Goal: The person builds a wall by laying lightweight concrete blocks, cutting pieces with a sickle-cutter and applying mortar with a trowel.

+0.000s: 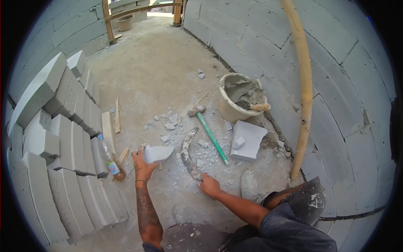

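My left hand is closed around the left side of a broken piece of light grey concrete block, low over the floor. In my right hand is the lower end of a sickle, its curved, mortar-crusted blade pointing away from me. Just beyond the blade lies a hammer with a green handle and a dirty head. Grey rubble is scattered around both tools. To their right rests a larger broken block with a small chunk on top.
A bucket of wet mortar, holding a wooden-handled trowel, stands near the right wall. A bamboo pole leans there. Stacked blocks line the left, with a bottle beside them. Wood strips lie nearby.
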{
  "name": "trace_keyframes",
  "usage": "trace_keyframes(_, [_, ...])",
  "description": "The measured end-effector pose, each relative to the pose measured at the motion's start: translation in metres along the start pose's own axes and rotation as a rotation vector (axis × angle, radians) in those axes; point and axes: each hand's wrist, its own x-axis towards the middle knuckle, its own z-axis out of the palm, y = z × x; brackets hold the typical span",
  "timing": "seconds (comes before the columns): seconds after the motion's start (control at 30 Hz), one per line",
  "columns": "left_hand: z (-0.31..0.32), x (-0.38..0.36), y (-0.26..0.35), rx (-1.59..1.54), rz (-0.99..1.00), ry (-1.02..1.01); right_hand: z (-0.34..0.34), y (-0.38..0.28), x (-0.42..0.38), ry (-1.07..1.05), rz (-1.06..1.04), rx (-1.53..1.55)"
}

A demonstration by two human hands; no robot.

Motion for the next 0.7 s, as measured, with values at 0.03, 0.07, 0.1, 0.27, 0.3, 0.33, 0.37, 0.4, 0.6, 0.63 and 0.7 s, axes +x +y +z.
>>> trace_keyframes(0.03, [0.002, 0.008, -0.003, 0.072, 0.079, -0.04, 0.0, -0.001, -0.007, 0.194, -0.121, -0.16])
trace_keyframes(0.07, [0.0, 0.015, 0.003, 0.068, 0.106, -0.101, -0.006, -0.005, -0.011, 0.233, -0.162, -0.203])
trace_keyframes(0.1, [0.005, 0.025, -0.005, 0.09, 0.076, -0.165, -0.006, -0.008, -0.011, 0.239, -0.176, -0.205])
trace_keyframes(0.27, [0.032, 0.07, -0.08, 0.14, 0.149, -0.311, -0.005, -0.009, 0.013, 0.033, -0.224, -0.185])
trace_keyframes(0.3, [0.028, 0.067, -0.076, 0.149, 0.136, -0.298, -0.005, -0.008, 0.019, -0.046, -0.201, -0.167])
trace_keyframes(0.33, [0.026, 0.061, -0.054, 0.192, 0.117, -0.256, -0.006, -0.011, 0.018, -0.051, -0.209, -0.169])
trace_keyframes(0.37, [0.025, 0.057, -0.036, 0.236, 0.1, -0.221, -0.009, -0.015, 0.014, 0.139, -0.299, -0.121])
trace_keyframes(0.4, [0.027, 0.054, -0.029, 0.121, 0.109, -0.121, -0.012, -0.018, 0.01, 0.324, -0.384, -0.067])
trace_keyframes(0.6, [0.009, 0.024, -0.001, 0.128, 0.183, -0.101, -0.02, -0.022, 0.006, 0.33, -0.22, -0.217])
trace_keyframes(0.63, [0.006, 0.02, -0.006, 0.095, 0.241, -0.094, -0.019, -0.023, 0.005, 0.286, -0.177, -0.217])
trace_keyframes(0.7, [-0.001, 0.003, -0.013, 0.137, 0.274, -0.101, -0.009, -0.016, 0.004, 0.232, -0.165, -0.214])
